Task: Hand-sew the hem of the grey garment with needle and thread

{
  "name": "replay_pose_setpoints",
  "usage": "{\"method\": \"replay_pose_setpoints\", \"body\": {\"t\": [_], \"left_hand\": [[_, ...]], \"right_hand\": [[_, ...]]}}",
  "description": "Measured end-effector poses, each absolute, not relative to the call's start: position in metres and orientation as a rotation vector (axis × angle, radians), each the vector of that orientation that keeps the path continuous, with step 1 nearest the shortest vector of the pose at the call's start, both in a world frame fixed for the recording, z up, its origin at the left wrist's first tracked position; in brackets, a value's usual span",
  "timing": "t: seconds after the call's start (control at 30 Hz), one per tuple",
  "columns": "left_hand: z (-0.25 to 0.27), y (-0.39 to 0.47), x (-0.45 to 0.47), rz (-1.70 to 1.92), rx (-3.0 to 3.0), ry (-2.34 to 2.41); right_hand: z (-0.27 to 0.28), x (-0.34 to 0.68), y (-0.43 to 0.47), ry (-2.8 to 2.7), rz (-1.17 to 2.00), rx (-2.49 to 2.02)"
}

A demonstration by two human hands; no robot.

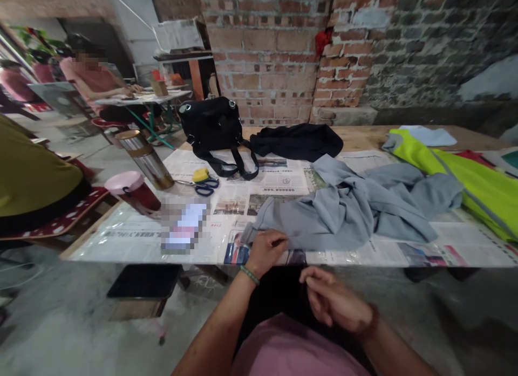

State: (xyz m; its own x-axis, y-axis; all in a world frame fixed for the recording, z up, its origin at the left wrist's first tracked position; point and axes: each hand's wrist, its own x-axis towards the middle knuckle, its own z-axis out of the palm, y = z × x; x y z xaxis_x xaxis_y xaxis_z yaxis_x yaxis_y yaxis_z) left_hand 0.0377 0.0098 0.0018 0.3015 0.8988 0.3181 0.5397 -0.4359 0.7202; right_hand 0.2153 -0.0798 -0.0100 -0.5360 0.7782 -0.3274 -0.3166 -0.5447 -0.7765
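A crumpled grey garment (348,214) lies on the newspaper-covered table, spread from the middle toward the right. At its near left end, my left hand (267,252) is closed with thumb and fingers together on the cloth; a green beaded bracelet circles that wrist. My right hand (334,298) hovers just off the table's near edge, above my lap. Its thumb and forefinger are pinched and the other fingers curl loosely. Anything between those fingertips is too small to make out.
Left on the newspaper-covered table (133,241) are a phone (186,227), a pink-lidded cup (135,195), a steel flask (148,163), blue-handled scissors (206,188) and a yellow object (200,175). Behind are a black bag (212,122) and dark cloth (299,141); a yellow vest (477,176) lies right.
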Motion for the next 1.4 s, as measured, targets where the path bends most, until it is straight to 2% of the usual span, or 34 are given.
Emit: {"method": "replay_pose_setpoints", "body": {"t": [0.13,0.4,0.8,1.1,1.27,1.33,1.4], "left_hand": [[0.004,0.008,0.039,0.969,2.089,1.285],[0.004,0.009,0.04,0.97,2.058,1.267],[0.004,0.009,0.039,0.975,2.069,1.23],[0.009,0.006,0.037,0.831,2.166,1.153],[0.008,0.005,0.037,0.898,2.14,1.152],[0.006,0.006,0.036,0.925,2.132,1.146],[0.005,0.007,0.036,0.938,2.136,1.129]], "right_hand": [[-0.014,0.19,-0.066,-0.786,1.876,-0.985],[-0.008,0.186,-0.052,-0.88,1.642,-1.27],[-0.006,0.182,-0.046,-0.945,1.601,-1.325],[-0.004,0.175,-0.034,-0.948,1.524,-1.366],[0.004,0.188,-0.034,-1.271,1.473,-1.467],[0.013,0.204,-0.032,-1.532,1.282,-1.53],[0.025,0.22,-0.024,-1.717,0.887,-1.551]]}}
